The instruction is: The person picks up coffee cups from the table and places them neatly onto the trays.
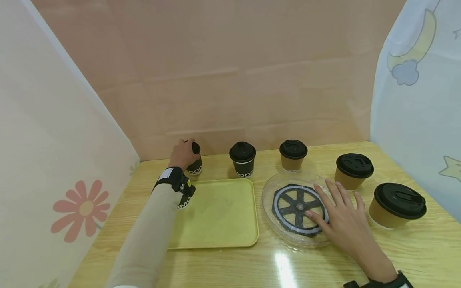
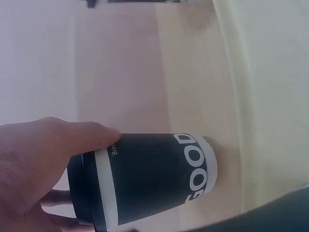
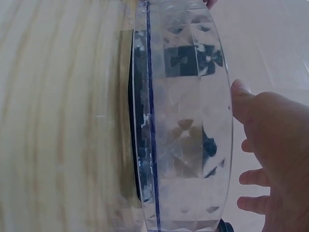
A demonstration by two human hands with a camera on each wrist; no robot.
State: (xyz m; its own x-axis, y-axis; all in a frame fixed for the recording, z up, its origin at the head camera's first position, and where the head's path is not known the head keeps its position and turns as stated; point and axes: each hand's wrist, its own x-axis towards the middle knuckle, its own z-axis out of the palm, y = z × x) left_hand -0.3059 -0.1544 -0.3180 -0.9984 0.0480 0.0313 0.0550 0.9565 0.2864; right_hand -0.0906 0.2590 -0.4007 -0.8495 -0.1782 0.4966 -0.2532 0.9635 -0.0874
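At the back left, my left hand (image 1: 183, 154) grips a black paper coffee cup (image 2: 149, 176) round its upper part, the thumb along its side. The cup stands upright on the table, white lettering near its base and a black lid (image 2: 84, 188) on top. My right hand (image 1: 342, 218), fingers spread and nearly straight, is over the right side of a clear round dish (image 1: 268, 200). Inside this dish shows a dark spoked wheel pattern (image 1: 299, 206). In the right wrist view the thumb is right at the dish's faceted rim (image 3: 188, 106).
A yellow tray (image 1: 219, 216) lies left of the dish. Another lettered cup (image 1: 184, 201) is mostly hidden behind my left wrist. One black lidded cup (image 1: 243, 164) and brown lidded cups (image 1: 292, 160), (image 1: 347, 180), (image 1: 387, 214) curve round behind and right of the dish.
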